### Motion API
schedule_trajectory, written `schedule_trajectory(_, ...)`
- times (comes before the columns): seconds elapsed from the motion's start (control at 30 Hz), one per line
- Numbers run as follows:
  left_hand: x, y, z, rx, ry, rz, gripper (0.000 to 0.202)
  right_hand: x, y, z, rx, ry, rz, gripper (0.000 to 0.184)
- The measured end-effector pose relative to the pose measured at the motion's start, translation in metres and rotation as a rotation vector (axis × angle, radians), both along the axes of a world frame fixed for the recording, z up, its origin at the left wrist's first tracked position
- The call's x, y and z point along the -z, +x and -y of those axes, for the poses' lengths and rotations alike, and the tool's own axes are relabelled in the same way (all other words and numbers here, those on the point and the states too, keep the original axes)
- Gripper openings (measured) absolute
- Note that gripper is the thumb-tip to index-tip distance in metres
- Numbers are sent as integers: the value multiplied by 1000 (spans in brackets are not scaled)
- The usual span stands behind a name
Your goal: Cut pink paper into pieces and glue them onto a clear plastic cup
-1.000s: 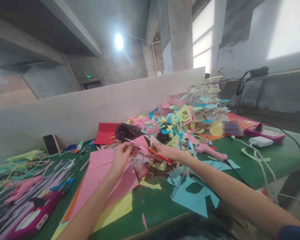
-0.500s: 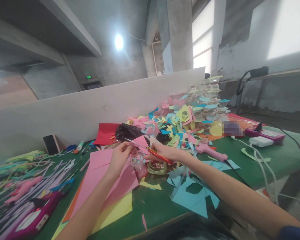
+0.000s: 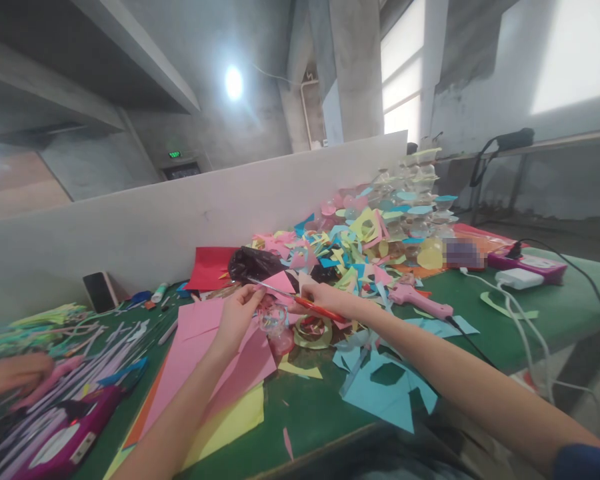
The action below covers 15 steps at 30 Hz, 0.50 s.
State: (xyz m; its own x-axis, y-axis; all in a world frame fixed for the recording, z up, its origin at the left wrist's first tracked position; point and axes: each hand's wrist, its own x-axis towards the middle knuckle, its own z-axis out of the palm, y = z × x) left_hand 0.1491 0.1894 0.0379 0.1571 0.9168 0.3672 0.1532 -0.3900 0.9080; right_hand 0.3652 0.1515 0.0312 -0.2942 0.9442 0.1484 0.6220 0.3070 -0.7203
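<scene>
My right hand is closed around red-handled scissors, whose blades point left towards my other hand. Between the blades and my left hand is a small piece of pink paper. The fingers of my left hand pinch its left edge. Just below both hands stands a clear plastic cup-like piece, beside a yellow-green paper ring. Large pink paper sheets lie under my left forearm, with a yellow sheet beneath them.
Behind my hands rise a black plastic bag and a heap of coloured paper scraps. A pink glue gun and cut blue paper lie right. Another person's hand reaches over purple strips at left. Cables cross the right edge.
Another person's hand has come into view at the left, over the strips and pink tool there. The scissors look more closed on the pink paper. My hands stay nearly in place.
</scene>
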Motion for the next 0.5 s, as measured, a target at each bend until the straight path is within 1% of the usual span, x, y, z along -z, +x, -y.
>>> schedule_trajectory(0.23, -1, 0, 0, -11, -36, 31, 42, -1, -2, -1, 38, 69, 14, 56)
schedule_trajectory(0.37, -1, -2, 1, -5, -29, 27, 41, 2, -1, -6, 57, 63, 6, 58)
schedule_trajectory(0.5, -4, -4, 0, -35, -15, 79, 39, 2, 3, -11, 142, 103, -45, 58)
